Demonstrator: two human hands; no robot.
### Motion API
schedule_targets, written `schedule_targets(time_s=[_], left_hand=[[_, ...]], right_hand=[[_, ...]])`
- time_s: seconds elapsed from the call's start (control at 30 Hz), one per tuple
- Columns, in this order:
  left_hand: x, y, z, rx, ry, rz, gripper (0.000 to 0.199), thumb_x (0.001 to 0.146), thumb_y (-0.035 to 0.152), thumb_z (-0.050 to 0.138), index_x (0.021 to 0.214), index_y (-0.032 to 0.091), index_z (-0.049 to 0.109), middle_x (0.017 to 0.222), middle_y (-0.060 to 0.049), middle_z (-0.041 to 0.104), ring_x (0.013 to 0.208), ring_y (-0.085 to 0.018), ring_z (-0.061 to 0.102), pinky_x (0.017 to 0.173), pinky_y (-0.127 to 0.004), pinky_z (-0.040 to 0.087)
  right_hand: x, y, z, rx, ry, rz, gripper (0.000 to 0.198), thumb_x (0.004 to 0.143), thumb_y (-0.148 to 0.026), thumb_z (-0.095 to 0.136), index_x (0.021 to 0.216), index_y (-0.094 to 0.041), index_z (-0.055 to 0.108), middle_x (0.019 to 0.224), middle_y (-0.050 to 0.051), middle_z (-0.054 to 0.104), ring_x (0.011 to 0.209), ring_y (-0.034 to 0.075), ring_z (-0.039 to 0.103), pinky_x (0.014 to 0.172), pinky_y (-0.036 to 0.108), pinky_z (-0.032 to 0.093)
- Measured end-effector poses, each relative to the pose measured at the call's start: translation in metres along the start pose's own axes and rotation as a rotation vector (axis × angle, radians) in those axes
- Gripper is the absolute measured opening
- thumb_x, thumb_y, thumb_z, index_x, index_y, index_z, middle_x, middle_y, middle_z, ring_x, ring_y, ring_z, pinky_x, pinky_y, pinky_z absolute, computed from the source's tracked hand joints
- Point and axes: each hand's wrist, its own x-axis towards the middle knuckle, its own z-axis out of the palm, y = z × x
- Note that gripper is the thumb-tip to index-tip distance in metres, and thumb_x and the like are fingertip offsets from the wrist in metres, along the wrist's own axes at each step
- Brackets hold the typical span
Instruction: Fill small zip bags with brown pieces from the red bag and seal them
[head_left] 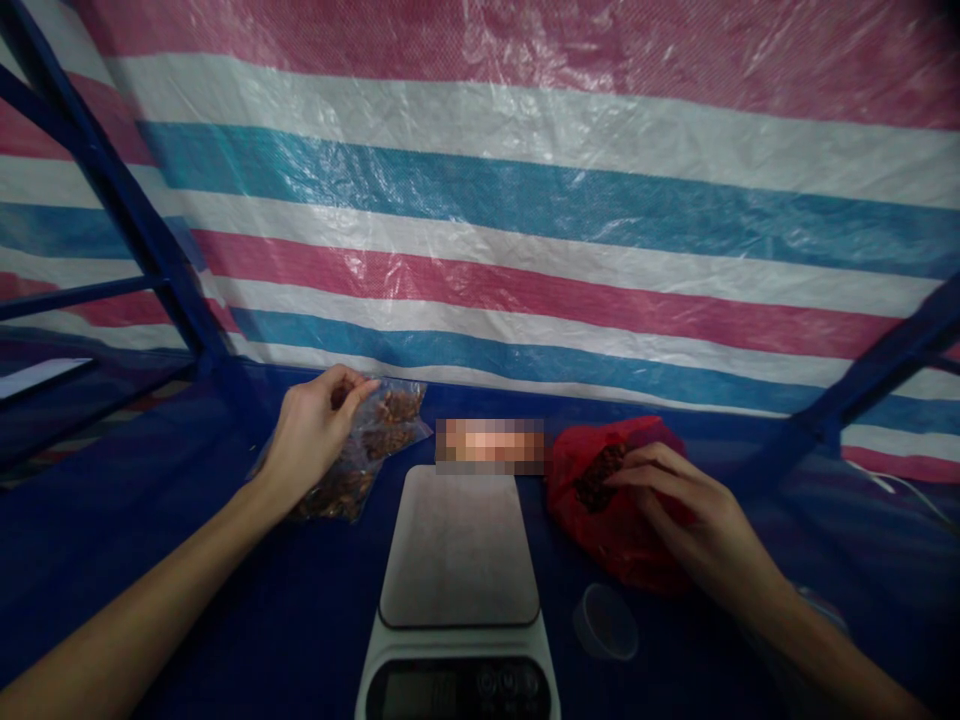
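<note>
Left hand, arm extended forward, pinches the top edge of a clear bag of brown dried pieces, left of the kitchen scale. Right hand has fingertips curled into the red plastic bag, gripping its opening. A small clear cup lies near the scale's right edge; blue tabletop lies bare in front.

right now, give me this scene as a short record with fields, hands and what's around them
left hand: on a clear bag of brown pieces, fingers pinched at its top
right hand: at the mouth of a red bag with dark contents
scale: between the bags, platform bare, display dark
cup: small, clear, right of the scale
surface: blue table
backdrop: striped tarp
</note>
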Motion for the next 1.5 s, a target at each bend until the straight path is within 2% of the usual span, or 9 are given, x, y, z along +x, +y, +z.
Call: schedule_targets(time_s=[0.13, 0.27, 0.4, 0.53, 0.7, 0.87, 1.07, 1.27, 1.5], left_hand=[[0.0, 0.006, 0.006, -0.291, -0.031, -0.162, 0.047, 0.091, 0.057, 0.063, 0.06, 0.023, 0.055, 0.053, 0.001, 0.053, 0.051, -0.015, 0.05, 0.055, -0.028, 0.039], [-0.002, 0.01, 0.011, -0.644, -0.089, -0.348, 0.045, 0.084, 0.058, 0.073, 0.061, 0.02, 0.061, 0.061, -0.002, 0.061, 0.054, -0.014, 0.054, 0.056, -0.027, 0.045], [-0.005, 0.016, 0.014, -0.774, -0.077, -0.387, 0.042, 0.077, 0.056, 0.084, 0.067, 0.018, 0.068, 0.07, -0.004, 0.068, 0.062, -0.015, 0.06, 0.061, -0.026, 0.052], [-0.008, 0.022, 0.016, -0.825, -0.098, -0.391, 0.035, 0.078, 0.05, 0.085, 0.073, 0.02, 0.07, 0.077, -0.004, 0.072, 0.066, -0.016, 0.064, 0.061, -0.027, 0.054], [-0.013, 0.02, 0.02, -0.792, -0.064, -0.404, 0.029, 0.08, 0.047, 0.084, 0.078, 0.02, 0.074, 0.076, -0.004, 0.074, 0.069, -0.017, 0.068, 0.064, -0.027, 0.057], [-0.017, 0.013, 0.024, -0.652, -0.028, -0.385, 0.029, 0.079, 0.047, 0.085, 0.077, 0.019, 0.079, 0.071, -0.004, 0.074, 0.067, -0.017, 0.068, 0.067, -0.026, 0.056], [-0.02, 0.011, 0.024, -0.527, 0.085, -0.4, 0.027, 0.076, 0.045, 0.087, 0.07, 0.021, 0.078, 0.065, 0.0, 0.069, 0.062, -0.015, 0.062, 0.061, -0.024, 0.051], [-0.024, 0.012, 0.022, -0.436, 0.153, -0.375, 0.033, 0.081, 0.044, 0.084, 0.061, 0.021, 0.07, 0.065, 0.002, 0.067, 0.066, -0.014, 0.062, 0.066, -0.024, 0.051], [-0.026, 0.012, 0.02, -0.355, 0.147, -0.351, 0.029, 0.082, 0.04, 0.082, 0.063, 0.023, 0.07, 0.063, 0.003, 0.065, 0.064, -0.014, 0.06, 0.067, -0.027, 0.051]], right_hand=[[0.001, -0.004, 0.0, -0.006, -0.01, -0.005, 0.029, 0.099, -0.013, 0.056, 0.099, -0.029, 0.08, 0.104, 0.005, 0.074, 0.097, 0.019, 0.074, 0.084, 0.028, 0.059], [0.002, -0.006, 0.001, 0.003, 0.003, -0.035, 0.03, 0.098, -0.01, 0.055, 0.099, -0.028, 0.08, 0.103, 0.004, 0.074, 0.095, 0.018, 0.075, 0.082, 0.026, 0.059], [0.002, -0.006, 0.002, 0.004, 0.028, -0.049, 0.031, 0.095, -0.007, 0.055, 0.097, -0.027, 0.079, 0.1, 0.004, 0.074, 0.093, 0.017, 0.075, 0.081, 0.023, 0.059], [0.002, -0.007, 0.001, 0.005, 0.039, -0.027, 0.032, 0.094, -0.006, 0.055, 0.096, -0.027, 0.079, 0.101, 0.004, 0.074, 0.094, 0.017, 0.075, 0.08, 0.023, 0.059], [0.001, -0.009, 0.004, 0.017, 0.047, -0.014, 0.031, 0.095, -0.008, 0.056, 0.095, -0.027, 0.079, 0.099, 0.004, 0.073, 0.092, 0.017, 0.076, 0.078, 0.022, 0.06], [-0.003, -0.008, 0.007, -0.007, 0.037, -0.01, 0.031, 0.095, -0.009, 0.055, 0.095, -0.029, 0.079, 0.101, 0.003, 0.073, 0.093, 0.017, 0.076, 0.08, 0.023, 0.061], [-0.011, -0.008, 0.009, -0.088, 0.17, 0.072, 0.028, 0.097, -0.014, 0.057, 0.099, -0.032, 0.079, 0.104, 0.003, 0.07, 0.095, 0.017, 0.074, 0.082, 0.025, 0.06], [-0.018, -0.008, 0.013, -0.152, 0.186, 0.124, 0.025, 0.099, -0.019, 0.059, 0.106, -0.034, 0.078, 0.11, 0.004, 0.068, 0.099, 0.02, 0.071, 0.083, 0.03, 0.059], [-0.012, -0.015, 0.008, -0.165, 0.161, 0.114, 0.027, 0.098, -0.019, 0.057, 0.104, -0.035, 0.077, 0.101, 0.005, 0.07, 0.086, 0.021, 0.073, 0.07, 0.031, 0.061]])
